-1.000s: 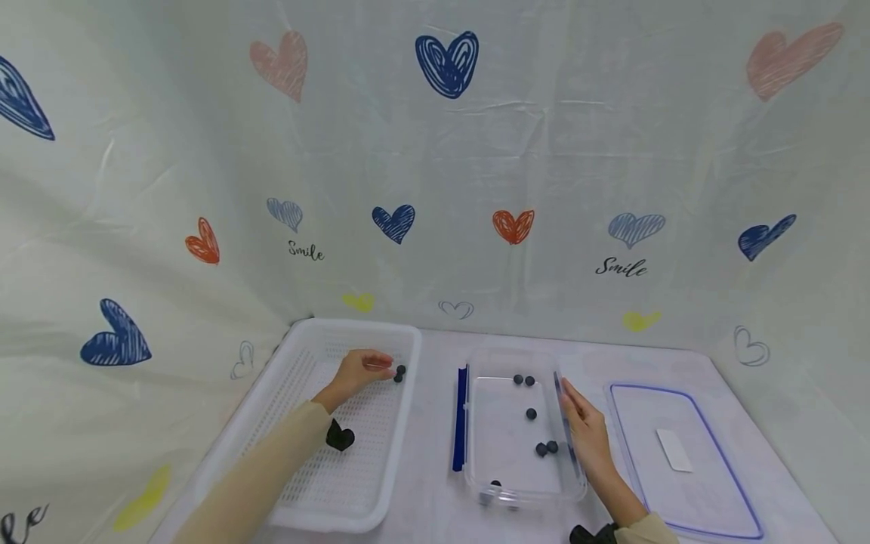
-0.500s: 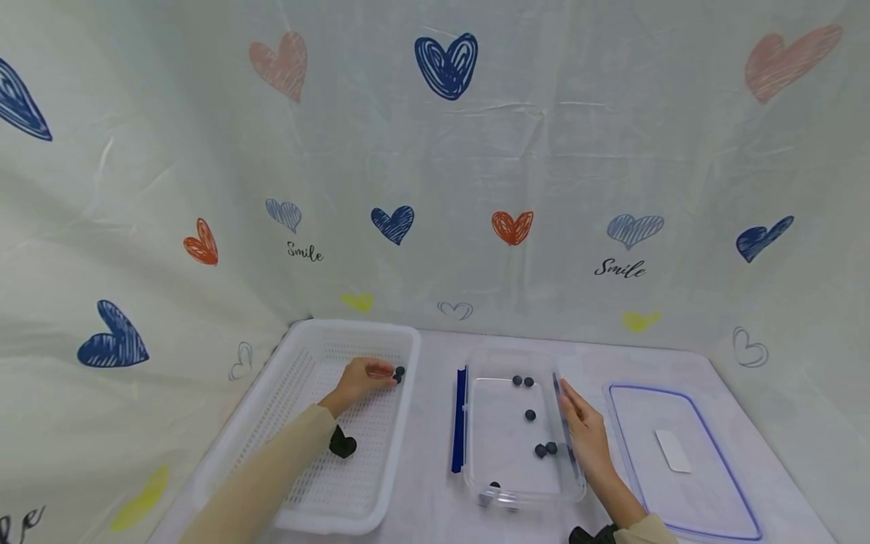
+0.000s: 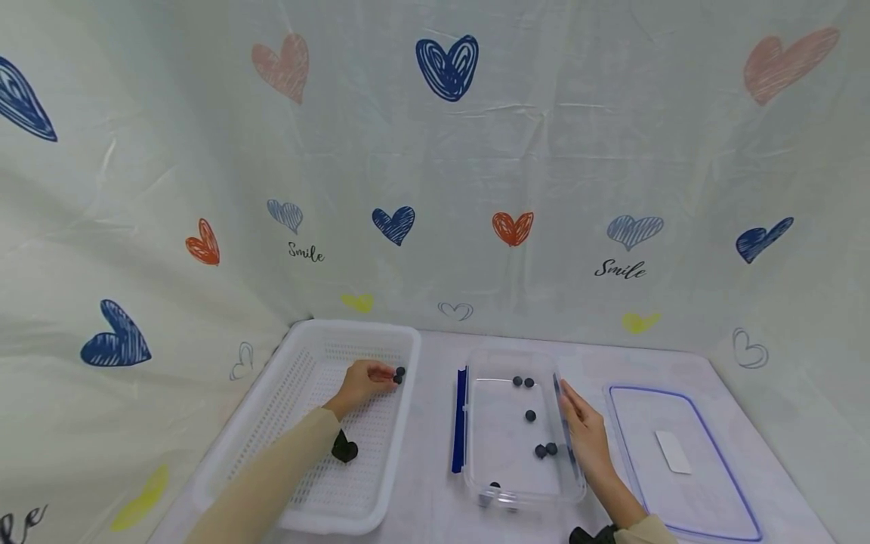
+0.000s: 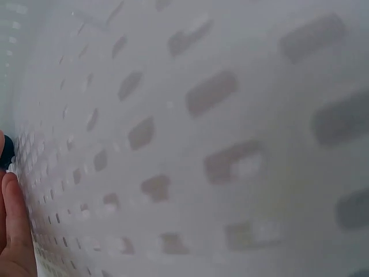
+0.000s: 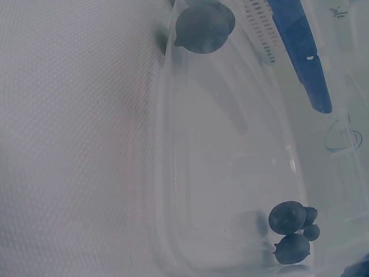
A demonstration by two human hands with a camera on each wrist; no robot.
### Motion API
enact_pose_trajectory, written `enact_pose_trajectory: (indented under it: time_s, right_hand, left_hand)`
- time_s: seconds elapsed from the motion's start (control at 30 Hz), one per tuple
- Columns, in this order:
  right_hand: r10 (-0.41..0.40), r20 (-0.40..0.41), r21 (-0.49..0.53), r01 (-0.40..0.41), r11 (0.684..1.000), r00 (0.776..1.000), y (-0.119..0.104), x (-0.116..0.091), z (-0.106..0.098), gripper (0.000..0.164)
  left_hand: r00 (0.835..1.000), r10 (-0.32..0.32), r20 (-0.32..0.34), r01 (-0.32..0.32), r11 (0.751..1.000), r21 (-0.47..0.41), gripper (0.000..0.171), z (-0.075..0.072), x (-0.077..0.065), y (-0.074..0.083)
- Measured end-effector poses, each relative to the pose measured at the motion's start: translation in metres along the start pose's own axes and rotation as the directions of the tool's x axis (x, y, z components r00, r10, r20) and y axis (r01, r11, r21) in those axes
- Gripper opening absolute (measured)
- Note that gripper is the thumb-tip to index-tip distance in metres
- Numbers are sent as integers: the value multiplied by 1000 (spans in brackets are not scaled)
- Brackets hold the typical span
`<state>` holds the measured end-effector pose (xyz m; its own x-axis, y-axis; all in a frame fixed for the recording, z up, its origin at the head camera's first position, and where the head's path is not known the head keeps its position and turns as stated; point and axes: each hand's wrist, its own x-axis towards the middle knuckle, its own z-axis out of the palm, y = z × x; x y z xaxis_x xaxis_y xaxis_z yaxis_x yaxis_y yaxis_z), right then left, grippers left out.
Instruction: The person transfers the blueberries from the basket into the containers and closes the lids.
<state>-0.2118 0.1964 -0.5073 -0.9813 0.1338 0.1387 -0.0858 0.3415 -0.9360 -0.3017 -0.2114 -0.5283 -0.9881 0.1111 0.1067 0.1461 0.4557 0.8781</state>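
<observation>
My left hand reaches into the white perforated basket and pinches at a blueberry by the right wall. A second blueberry lies right beside it. In the left wrist view, the fingertips meet around a dark blueberry at the left edge. My right hand rests with extended fingers against the right side of a clear plastic box. Several blueberries lie in that box, among them one blueberry mid-floor and another blueberry in the right wrist view.
A blue latch flap stands out along the box's left side. To the right lies a clear lid with a blue seal and a white label. A heart-printed curtain hangs behind the white table.
My left hand has shifted slightly right and down, its fingertips closing in on the lower blueberry. The right hand and the box stay where they were.
</observation>
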Motion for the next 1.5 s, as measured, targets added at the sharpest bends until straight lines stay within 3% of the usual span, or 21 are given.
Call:
enact_pose_trajectory:
  time_s: [0.4, 0.57, 0.93, 1.33, 1.5]
  right_hand:
    - [0, -18, -17, -1, 1000, 1000, 0, 0, 1, 48]
    - [-5, -22, -19, 5, 1000, 1000, -1, -1, 0, 47]
    - [-11, -25, -22, 10, 1000, 1000, 1, 1, 0, 48]
    - [-3, -12, -19, 3, 1000, 1000, 0, -1, 0, 48]
    - [-2, -11, -26, 1, 1000, 1000, -1, 0, 0, 48]
  left_hand:
    - [999, 37, -23, -36, 999, 12, 22, 5, -1, 0]
    - [999, 19, -41, -17, 999, 35, 20, 8, -1, 4]
    - [999, 42, -2, -42, 999, 29, 19, 6, 4, 1]
    - [999, -37, 14, 35, 996, 88, 19, -3, 4, 10]
    - [999, -29, 12, 28, 992, 121, 18, -8, 9, 13]
